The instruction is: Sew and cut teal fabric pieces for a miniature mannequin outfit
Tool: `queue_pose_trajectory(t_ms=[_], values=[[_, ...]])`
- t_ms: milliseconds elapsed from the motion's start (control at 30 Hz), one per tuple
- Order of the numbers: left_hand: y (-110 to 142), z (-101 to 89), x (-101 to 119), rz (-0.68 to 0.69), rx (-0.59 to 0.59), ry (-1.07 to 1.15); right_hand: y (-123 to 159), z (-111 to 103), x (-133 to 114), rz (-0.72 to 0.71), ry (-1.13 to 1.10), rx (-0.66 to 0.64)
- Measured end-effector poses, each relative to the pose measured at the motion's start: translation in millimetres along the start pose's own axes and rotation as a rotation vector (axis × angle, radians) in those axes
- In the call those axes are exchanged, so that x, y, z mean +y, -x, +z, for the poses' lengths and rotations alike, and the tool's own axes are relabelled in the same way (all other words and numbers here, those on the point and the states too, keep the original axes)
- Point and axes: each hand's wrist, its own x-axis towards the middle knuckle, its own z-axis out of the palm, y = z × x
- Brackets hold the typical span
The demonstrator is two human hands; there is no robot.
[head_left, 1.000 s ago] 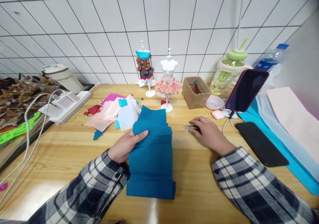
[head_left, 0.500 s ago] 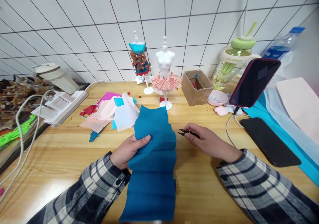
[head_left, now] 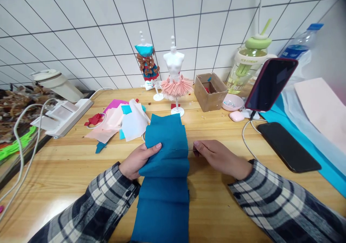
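1. From the middle of the view, the creased teal sheet (head_left: 164, 189) is at six o'clock over the wooden table (head_left: 211, 207), running past the lower edge.
2. The left hand (head_left: 142, 160) reaches in from eight o'clock and pinches the sheet's left side, thumb flat on top and pointing toward two; the other fingers are hidden beneath.
3. The right hand (head_left: 223, 158) reaches in from four o'clock, its fingers curled narrowly around thread snips (head_left: 191, 149) at the sheet's right edge. The fingers cover most of the tool; whether its blades are apart cannot be told.
4. The peach-skirted mannequin (head_left: 174, 63) stands toward twelve o'clock, just beyond the sheet.
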Motion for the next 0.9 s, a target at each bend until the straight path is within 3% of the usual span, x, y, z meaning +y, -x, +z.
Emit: queue_pose_trajectory(t_ms=[900], values=[[0.0,3.0,-1.7,0.046,0.017,-0.114,3.4,-2.7,-4.8,-0.056,-0.061,-0.073]])
